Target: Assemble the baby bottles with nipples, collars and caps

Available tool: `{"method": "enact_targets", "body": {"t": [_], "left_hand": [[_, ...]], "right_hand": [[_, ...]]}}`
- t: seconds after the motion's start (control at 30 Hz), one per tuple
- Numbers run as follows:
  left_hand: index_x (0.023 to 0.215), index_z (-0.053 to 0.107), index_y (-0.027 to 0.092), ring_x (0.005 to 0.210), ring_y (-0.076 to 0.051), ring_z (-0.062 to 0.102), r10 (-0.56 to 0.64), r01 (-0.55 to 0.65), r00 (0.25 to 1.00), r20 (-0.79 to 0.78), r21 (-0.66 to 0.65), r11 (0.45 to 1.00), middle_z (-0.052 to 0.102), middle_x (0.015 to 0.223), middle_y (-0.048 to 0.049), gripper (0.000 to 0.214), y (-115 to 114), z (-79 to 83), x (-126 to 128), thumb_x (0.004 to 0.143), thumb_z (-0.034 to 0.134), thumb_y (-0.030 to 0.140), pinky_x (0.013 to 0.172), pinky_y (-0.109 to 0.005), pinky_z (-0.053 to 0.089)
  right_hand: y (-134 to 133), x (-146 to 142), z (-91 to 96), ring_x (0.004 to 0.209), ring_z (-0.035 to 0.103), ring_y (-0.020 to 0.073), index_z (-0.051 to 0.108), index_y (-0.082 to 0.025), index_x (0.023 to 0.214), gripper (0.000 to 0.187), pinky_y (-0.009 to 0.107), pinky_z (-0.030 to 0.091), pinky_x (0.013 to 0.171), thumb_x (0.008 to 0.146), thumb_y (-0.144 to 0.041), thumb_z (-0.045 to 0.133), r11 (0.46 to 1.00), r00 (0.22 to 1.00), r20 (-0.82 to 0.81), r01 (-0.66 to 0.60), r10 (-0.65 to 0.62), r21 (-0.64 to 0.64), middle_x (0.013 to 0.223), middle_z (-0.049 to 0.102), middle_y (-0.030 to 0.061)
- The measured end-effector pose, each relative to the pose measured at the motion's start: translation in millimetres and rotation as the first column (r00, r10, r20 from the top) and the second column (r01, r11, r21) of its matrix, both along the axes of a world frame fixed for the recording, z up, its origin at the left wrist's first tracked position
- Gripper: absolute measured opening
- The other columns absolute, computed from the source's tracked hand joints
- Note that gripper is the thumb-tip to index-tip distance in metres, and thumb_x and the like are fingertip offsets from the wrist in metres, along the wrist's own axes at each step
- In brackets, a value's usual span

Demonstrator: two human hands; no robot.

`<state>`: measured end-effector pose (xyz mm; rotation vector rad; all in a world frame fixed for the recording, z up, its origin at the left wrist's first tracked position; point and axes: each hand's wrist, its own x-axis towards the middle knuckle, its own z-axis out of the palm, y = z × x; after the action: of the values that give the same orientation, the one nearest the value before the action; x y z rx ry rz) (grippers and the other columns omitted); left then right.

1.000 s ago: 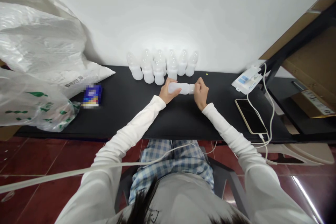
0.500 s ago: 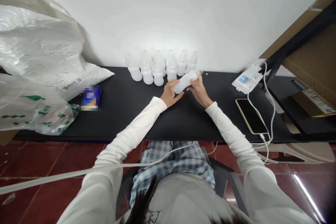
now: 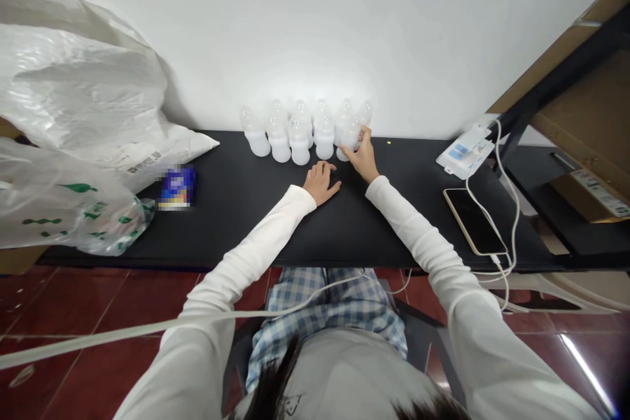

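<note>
1. While the left hand (image 3: 321,182) lies open and empty on the worktop (image 3: 236,230), the right hand (image 3: 361,157) has a curled grip on a white plastic bottle (image 3: 348,139).
2. That bottle stands near the back edge, just beside the other bottles (image 3: 300,144), which stand up in rows.

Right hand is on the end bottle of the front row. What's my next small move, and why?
Probably let go with the right hand: the bottle stands upright in line with the others, and the left hand lies open on the black table.
</note>
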<state>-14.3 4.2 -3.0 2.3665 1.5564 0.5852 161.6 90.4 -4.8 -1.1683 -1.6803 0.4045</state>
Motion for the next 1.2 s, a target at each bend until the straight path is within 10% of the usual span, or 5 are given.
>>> {"method": "enact_targets", "body": {"t": [0.2, 0.53, 1.2], "left_hand": [[0.123, 0.054, 0.015, 0.12, -0.033, 0.051, 0.004, -0.005, 0.999, -0.047, -0.018, 1.0, 0.051, 0.129, -0.017, 0.039, -1.9, 3.1, 1.3, 0.093, 0.054, 0.04, 0.101, -0.045, 0.041], [0.124, 0.055, 0.015, 0.119, -0.032, 0.051, 0.005, -0.004, 0.996, -0.087, 0.011, 1.0, 0.054, 0.128, -0.0163, 0.039, -2.1, 1.0, 0.4, 0.094, 0.053, 0.04, 0.1, -0.043, 0.041], [0.124, 0.056, 0.017, 0.122, -0.032, 0.051, 0.003, -0.002, 0.995, -0.097, 0.009, 1.0, 0.055, 0.129, -0.0158, 0.038, -1.6, 1.6, 0.3, 0.095, 0.051, 0.039, 0.101, -0.044, 0.042]], "right_hand": [[-0.1, 10.2, -19.4, 0.121, 0.057, 0.0309, 0.023, -0.019, 0.146, 0.092, 0.054, 0.054, 0.097, 0.079, -0.064, 0.068, 0.998, 0.998, 0.053, -0.03, 0.032, -0.046, 0.144, 0.045, 0.0232], [-44.2, 31.0, -35.4, 0.107, 0.055, 0.032, 0.056, -0.011, 0.114, 0.03, 0.054, 0.046, 0.102, 0.092, -0.028, 0.046, 0.999, 0.863, 0.503, 0.052, -0.045, 0.0, 0.115, 0.057, 0.0208], [-50.2, 23.9, -22.0, 0.106, 0.053, 0.0333, 0.058, -0.01, 0.113, 0.03, 0.053, 0.046, 0.101, 0.092, -0.026, 0.043, 0.996, 0.826, 0.563, 0.073, -0.027, -0.059, 0.117, 0.056, 0.0222]]}}
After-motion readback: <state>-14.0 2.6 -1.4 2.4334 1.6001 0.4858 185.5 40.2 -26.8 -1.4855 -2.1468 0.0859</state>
